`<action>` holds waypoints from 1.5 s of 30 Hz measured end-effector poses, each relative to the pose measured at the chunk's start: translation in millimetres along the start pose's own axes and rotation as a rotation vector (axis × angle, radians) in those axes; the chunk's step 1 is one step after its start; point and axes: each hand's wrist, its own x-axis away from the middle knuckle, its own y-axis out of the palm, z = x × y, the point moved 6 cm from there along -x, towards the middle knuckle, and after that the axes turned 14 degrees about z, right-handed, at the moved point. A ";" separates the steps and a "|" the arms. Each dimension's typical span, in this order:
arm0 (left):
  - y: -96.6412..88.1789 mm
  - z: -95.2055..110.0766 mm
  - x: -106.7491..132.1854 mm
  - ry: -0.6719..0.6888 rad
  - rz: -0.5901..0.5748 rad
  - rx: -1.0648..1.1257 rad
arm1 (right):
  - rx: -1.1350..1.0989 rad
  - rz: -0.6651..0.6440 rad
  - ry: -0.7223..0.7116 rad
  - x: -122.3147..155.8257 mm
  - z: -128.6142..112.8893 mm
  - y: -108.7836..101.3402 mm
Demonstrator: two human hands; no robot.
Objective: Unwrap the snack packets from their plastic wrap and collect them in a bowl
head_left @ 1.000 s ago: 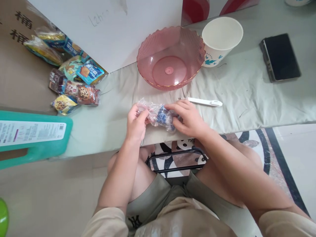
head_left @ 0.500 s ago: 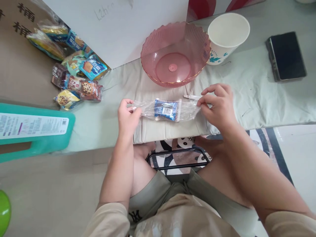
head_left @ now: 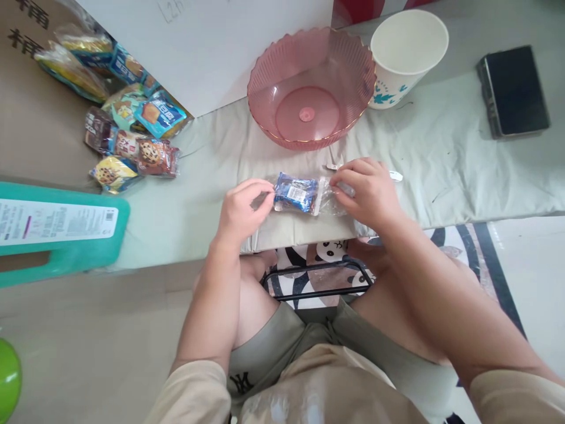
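Observation:
A small blue snack packet with a white barcode label lies in a clear plastic bag over the near part of the cloth. At the packet's left end, my left hand has thumb and forefinger pinched on the clear plastic. My right hand pinches the bag at its other end, fingers bent. Behind and partly hidden by the right hand is a slim white object whose kind I cannot make out. A pink ribbed bowl stands just beyond the packet.
Several wrapped snacks are piled at the left, near a cardboard box. A teal container lies at the left edge. A paper cup and a black-topped box stand right of the bowl. A white box is behind.
Both hands have come closer together, the left moving right and the right moving left. The plastic, stretched out before, is now gathered near the packet. The view has shifted slightly.

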 end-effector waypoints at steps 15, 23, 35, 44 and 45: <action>-14.3 -36.2 -69.1 -0.223 0.083 -0.236 | -0.029 0.425 0.198 -27.0 40.8 -31.9; -21.6 39.7 -28.8 0.197 0.331 -0.315 | -0.236 0.117 -0.087 -17.2 -31.4 -10.4; -13.3 6.9 -4.6 -0.021 -0.068 -0.263 | -0.017 0.006 -0.207 -9.2 -27.6 0.6; -35.8 26.1 31.4 -0.281 -0.607 0.039 | -0.196 -0.334 -0.316 21.5 -31.7 -15.7; -32.8 23.9 37.4 -0.357 -0.712 0.004 | -0.145 -0.385 -0.275 23.0 -29.0 -13.1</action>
